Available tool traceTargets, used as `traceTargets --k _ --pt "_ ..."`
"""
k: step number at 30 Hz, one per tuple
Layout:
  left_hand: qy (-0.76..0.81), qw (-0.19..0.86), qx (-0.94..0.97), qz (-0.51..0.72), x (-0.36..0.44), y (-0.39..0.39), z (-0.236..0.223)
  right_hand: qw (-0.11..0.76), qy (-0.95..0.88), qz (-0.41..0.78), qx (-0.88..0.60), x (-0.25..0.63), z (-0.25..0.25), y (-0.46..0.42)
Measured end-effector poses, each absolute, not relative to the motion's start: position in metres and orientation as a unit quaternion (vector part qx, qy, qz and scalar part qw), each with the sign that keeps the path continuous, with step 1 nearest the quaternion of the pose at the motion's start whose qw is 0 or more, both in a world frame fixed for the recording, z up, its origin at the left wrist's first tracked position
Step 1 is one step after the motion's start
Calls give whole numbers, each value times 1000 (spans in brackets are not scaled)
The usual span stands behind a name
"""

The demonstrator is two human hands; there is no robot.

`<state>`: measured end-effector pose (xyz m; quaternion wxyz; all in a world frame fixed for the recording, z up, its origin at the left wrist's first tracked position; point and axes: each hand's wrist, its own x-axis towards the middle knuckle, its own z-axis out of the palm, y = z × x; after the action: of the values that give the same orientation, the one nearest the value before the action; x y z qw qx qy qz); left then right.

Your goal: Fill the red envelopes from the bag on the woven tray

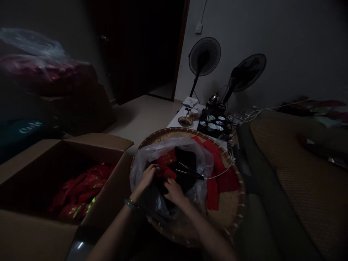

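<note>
My left hand (148,177), with a bangle on its wrist, has its fingers closed on a red fabric piece (167,158) with small greenish marks. At the piece's lower end, the bent fingers of my right hand (174,191) pinch a red edge; the fingertips are partly hidden. Both hands are over a clear plastic bag (201,156) spread open in a round woven tray (228,203). Dark material (186,159) lines the bag. Beside the red piece lies a slim black tool (190,173) with a white cord. Flat red cloth strips (213,192) lie on the tray's right side.
An open cardboard box (108,192) at left holds several red pieces (84,188). Beyond the tray, a low table (175,121) carries cups and a dish. Two fans (205,56) stand behind it. A woven mat (307,174) covers the seat at right.
</note>
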<state>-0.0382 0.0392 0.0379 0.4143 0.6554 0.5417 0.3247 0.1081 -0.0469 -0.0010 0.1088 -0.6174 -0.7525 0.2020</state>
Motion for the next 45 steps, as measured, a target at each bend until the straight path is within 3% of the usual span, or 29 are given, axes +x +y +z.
traceTargets --k 4,9,13,17,31,38,45 --pt "576 382 658 297 -38 41 38 250 -690 264 -626 130 -6 -39" --pt "565 271 725 285 -40 37 45 428 -512 403 -626 146 -14 -43" --pt "555 226 750 280 -40 36 47 519 -293 586 -548 150 -10 -50" --pt "556 246 740 288 -38 38 48 573 -167 670 -441 156 -3 -55" --pt "562 334 699 289 -33 37 49 628 8 707 -325 150 15 -50" --pt "552 315 729 253 -30 33 61 602 5 725 -334 144 36 -49" --pt "494 241 770 324 -28 26 65 587 61 733 -337 140 57 -55"
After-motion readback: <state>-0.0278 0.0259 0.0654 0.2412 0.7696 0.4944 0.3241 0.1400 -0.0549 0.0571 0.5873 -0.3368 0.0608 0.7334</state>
